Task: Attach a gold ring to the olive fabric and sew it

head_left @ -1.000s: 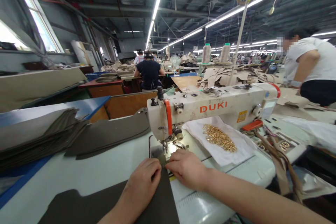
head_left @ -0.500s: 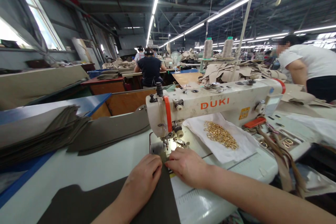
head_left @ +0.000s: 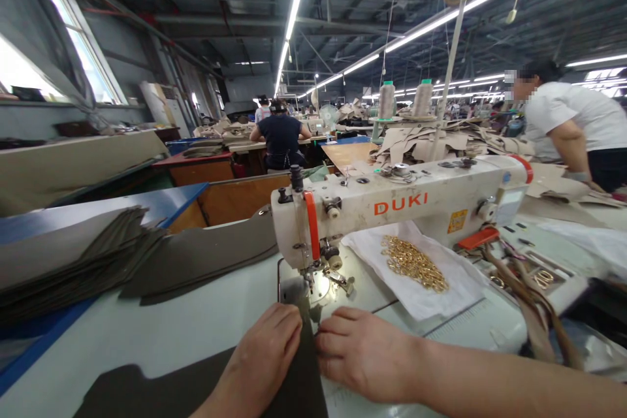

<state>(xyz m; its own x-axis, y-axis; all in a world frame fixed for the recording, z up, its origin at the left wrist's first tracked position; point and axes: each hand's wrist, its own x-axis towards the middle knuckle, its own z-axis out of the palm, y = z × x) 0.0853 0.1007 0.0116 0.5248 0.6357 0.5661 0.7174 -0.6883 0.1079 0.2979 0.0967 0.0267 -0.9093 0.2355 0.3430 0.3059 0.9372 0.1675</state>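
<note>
A dark grey-brown fabric panel (head_left: 196, 386) lies on the pale sewing table, its narrow end reaching toward the needle area of a white sewing machine (head_left: 360, 202) marked DUKI. My left hand (head_left: 264, 353) rests on the panel with its fingers curled in, closed on the material. Beside the panel's right edge is my right hand (head_left: 362, 351). Its fingers are bent and held together, and their tips touch the edge; what they hold, if anything, is hidden. Both hands are just in front of the presser foot (head_left: 309, 277).
Small gold metal fittings (head_left: 415, 264) lie on a white cloth (head_left: 362, 241) under the machine arm. Stacked dark panels (head_left: 206, 255) are at left. Straps (head_left: 529, 300) hang at right. One person (head_left: 279, 134) sits ahead; another (head_left: 582, 124) bends at right.
My right hand has drawn back from the needle area toward me, along the panel's edge. My left hand has shifted slightly down in view. The camera view has tilted up a little.
</note>
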